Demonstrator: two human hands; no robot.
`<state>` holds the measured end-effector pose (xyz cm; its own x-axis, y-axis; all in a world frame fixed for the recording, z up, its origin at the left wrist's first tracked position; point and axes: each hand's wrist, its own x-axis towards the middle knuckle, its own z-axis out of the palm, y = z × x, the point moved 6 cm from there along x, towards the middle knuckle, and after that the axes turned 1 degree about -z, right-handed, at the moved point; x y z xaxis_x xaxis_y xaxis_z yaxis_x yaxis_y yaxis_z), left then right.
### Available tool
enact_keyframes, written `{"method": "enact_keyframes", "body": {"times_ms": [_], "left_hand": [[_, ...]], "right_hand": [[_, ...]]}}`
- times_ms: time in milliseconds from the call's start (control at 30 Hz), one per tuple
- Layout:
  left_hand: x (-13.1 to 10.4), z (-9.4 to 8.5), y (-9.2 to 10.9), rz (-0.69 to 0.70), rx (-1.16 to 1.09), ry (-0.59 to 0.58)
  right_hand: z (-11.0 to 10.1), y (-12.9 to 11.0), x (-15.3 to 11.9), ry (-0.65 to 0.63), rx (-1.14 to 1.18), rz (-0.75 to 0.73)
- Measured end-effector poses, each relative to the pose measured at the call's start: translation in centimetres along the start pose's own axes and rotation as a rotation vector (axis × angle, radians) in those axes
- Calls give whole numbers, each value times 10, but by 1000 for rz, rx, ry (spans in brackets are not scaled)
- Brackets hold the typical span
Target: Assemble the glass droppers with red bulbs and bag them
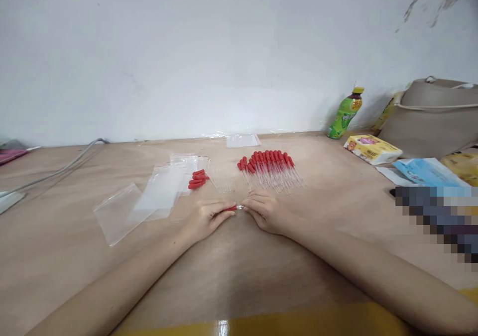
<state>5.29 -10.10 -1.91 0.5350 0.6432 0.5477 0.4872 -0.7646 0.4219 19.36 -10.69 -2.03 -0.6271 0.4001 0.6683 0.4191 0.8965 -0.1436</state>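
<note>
My left hand [209, 219] pinches a red rubber bulb [232, 208] between thumb and fingers. Opposite it, my right hand [269, 212] is closed on a clear glass dropper tube [239, 207], most of which the fingers hide. Bulb and tube meet end to end between the hands; how far one sits inside the other I cannot tell. Just beyond my left hand lie several loose red bulbs [197, 179], with bare clear tubes [221, 176] beside them. Past my right hand, droppers with red bulbs [274, 164] lie in a row, tips towards me.
Clear zip bags [160, 189] overlap at the left, and a small stack of bags [243, 141] lies by the wall. A grey cable [70, 164] crosses the far left. Rightward are a green bottle [344, 114], a yellow tissue pack [373, 149], a blue mask [429, 171] and a bag [440, 122].
</note>
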Motion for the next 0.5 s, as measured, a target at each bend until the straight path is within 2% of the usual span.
{"method": "enact_keyframes", "body": {"times_ms": [200, 400, 500], "left_hand": [[4, -2, -3, -78, -20, 56], [6, -8, -1, -71, 76, 65], [3, -13, -2, -99, 111, 88]], "right_hand": [[-4, 2, 1, 15, -44, 66], [-17, -2, 5, -44, -381, 83], [-30, 12, 5, -16, -427, 208]]}}
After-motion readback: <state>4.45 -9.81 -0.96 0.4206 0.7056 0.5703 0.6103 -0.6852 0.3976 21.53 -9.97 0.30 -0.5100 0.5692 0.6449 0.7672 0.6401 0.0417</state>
